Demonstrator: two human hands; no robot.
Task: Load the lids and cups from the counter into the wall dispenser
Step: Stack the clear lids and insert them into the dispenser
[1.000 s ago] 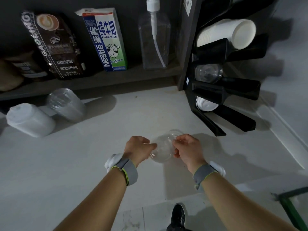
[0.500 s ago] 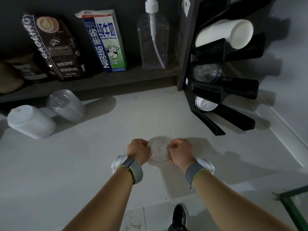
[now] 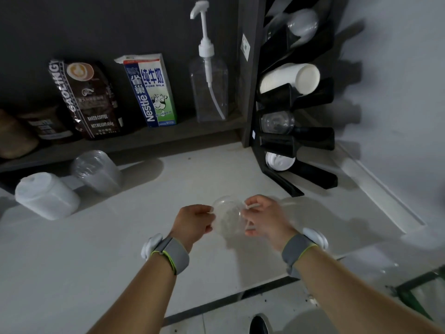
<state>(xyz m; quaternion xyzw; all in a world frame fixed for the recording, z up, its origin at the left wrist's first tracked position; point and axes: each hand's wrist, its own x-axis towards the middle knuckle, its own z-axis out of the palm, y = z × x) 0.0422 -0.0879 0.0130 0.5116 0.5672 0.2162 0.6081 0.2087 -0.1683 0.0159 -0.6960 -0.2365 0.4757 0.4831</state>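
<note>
A small stack of clear plastic lids [image 3: 227, 219] is held above the white counter [image 3: 120, 237] between my two hands. My left hand [image 3: 193, 224] pinches its left rim and my right hand [image 3: 265, 219] grips its right rim. The black wall dispenser [image 3: 310, 138] stands at the right. Its slots hold white paper cups [image 3: 289, 79], clear lids [image 3: 277, 122], white lids [image 3: 279, 161] and, at the top, a clear cup [image 3: 302, 21]. On the counter at the left lie a sleeve of clear cups [image 3: 96, 172] and a sleeve of white lids [image 3: 45, 195].
A low shelf behind the counter carries a coffee bag [image 3: 86, 100], a milk carton [image 3: 151, 90] and a clear pump bottle [image 3: 209, 80]. A white wall [image 3: 397, 92] runs along the right. The counter's front edge [image 3: 228, 297] is near my forearms, with floor and my shoe [image 3: 258, 325] below.
The view has tilted up, showing more of the dispenser. The lids have stayed between both hands, which have lifted and turned them slightly; my right hand is blurred with motion.
</note>
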